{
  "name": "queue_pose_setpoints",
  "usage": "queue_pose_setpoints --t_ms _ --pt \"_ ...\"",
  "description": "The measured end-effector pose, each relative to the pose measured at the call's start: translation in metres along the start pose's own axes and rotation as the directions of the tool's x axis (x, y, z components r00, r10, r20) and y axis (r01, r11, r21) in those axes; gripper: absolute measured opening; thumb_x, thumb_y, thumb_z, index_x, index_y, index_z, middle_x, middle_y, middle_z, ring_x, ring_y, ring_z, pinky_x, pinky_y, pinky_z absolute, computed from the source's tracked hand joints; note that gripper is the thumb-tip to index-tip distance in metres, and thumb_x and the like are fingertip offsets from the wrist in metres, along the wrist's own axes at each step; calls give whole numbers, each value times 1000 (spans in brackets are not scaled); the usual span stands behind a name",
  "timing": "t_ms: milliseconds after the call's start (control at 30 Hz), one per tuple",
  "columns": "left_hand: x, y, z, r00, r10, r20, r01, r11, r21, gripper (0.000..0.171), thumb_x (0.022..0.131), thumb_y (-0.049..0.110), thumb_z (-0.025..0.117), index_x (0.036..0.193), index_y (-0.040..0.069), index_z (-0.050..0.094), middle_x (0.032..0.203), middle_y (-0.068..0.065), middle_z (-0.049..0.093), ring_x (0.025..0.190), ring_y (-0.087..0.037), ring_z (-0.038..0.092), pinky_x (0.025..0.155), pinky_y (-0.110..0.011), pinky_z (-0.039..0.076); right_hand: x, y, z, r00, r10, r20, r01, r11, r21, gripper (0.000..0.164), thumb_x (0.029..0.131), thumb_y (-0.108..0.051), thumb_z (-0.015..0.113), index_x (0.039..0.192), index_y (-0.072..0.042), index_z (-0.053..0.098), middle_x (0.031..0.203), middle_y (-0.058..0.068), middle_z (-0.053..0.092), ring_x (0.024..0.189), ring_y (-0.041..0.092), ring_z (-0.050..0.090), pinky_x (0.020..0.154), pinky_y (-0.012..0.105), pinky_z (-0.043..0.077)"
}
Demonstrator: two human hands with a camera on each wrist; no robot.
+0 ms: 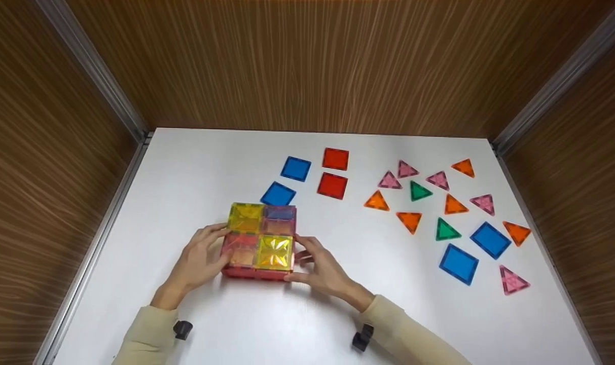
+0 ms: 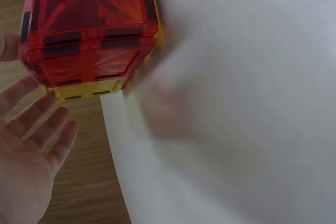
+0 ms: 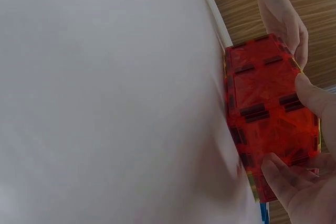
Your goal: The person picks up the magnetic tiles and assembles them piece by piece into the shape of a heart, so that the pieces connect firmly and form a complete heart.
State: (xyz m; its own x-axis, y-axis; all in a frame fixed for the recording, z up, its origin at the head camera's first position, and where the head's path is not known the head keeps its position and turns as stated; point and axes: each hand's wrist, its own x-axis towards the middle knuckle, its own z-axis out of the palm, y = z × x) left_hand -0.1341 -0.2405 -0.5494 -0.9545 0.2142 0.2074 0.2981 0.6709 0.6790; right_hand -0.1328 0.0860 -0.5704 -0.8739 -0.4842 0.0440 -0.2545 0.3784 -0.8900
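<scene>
Along the left side of a translucent tile block [image 1: 260,237], the left hand [image 1: 195,261] reaches forward, fingers spread and lightly bent, tips against it; opposite, the right hand [image 1: 326,268] angles inward, likewise spread, thumb at the near corner. Between them, left of the white table's [image 1: 195,162] middle, the block's roughly square top faces up, its sides running away from the person; which axis is longer is hard to tell. Just beyond lies a blue square tile [image 1: 278,194].
</scene>
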Motion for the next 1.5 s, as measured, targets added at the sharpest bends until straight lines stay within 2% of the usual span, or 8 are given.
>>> queue_pose_setpoints --t_ms 267,367,500,600,733,933,1200,1500 --pt "1 -14 -16 994 -84 -74 84 996 -2 47 94 15 75 138 -1 65 149 -17 60 142 -40 52 118 -64 42 28 -14 25 1000 16 12 -16 1000 1 97 89 -41 85 165 -8 34 154 12 50 118 28 71 106 43 58" --pt "-3 -4 -11 986 -104 -132 108 994 21 48 96 22 77 136 -2 67 147 -21 59 139 -42 52 116 -64 44 29 -16 28 1000 -2 -4 2 1000 -12 93 90 -39 85 164 -10 37 155 11 50 122 29 69 106 43 58" --pt "-12 19 4 970 -121 -213 141 987 79 57 92 35 82 134 -2 68 144 -26 58 133 -45 54 109 -63 50 23 -15 28 992 -104 -67 97 989 -108 79 91 -33 84 158 -10 48 155 12 51 126 29 68 104 43 60" --pt "-18 34 13 964 -140 -227 178 971 159 72 86 42 86 138 -2 65 148 -28 54 131 -45 53 107 -59 52 20 -15 28 977 -193 -85 171 962 -215 66 94 -32 81 151 -9 57 154 10 54 130 25 67 106 40 58" --pt "-22 40 18 965 -150 -214 200 951 234 82 83 46 87 142 -4 61 153 -30 48 130 -45 50 105 -56 50 22 -17 30 971 -232 -63 205 937 -281 59 97 -33 78 147 -8 61 151 8 57 135 21 65 111 35 55" --pt "-17 27 9 964 -145 -222 194 957 217 80 83 43 88 141 -6 61 154 -31 46 130 -46 48 106 -59 50 38 -20 36 972 -231 -38 208 926 -316 59 98 -36 76 149 -9 60 150 9 57 133 21 67 110 33 55" --pt "-3 -2 -18 971 -177 -163 210 954 215 83 88 43 85 148 -5 55 159 -31 40 135 -48 42 111 -63 45 76 -32 52 976 -216 -7 195 897 -396 58 101 -41 70 151 -13 59 151 8 57 130 21 68 108 29 56" --pt "27 -28 -41 973 -206 -106 225 952 209 81 94 46 78 151 -5 50 163 -31 35 144 -50 37 118 -69 37 121 -46 57 991 -134 18 124 846 -518 57 101 -43 70 151 -17 60 151 6 60 124 20 71 106 27 57"
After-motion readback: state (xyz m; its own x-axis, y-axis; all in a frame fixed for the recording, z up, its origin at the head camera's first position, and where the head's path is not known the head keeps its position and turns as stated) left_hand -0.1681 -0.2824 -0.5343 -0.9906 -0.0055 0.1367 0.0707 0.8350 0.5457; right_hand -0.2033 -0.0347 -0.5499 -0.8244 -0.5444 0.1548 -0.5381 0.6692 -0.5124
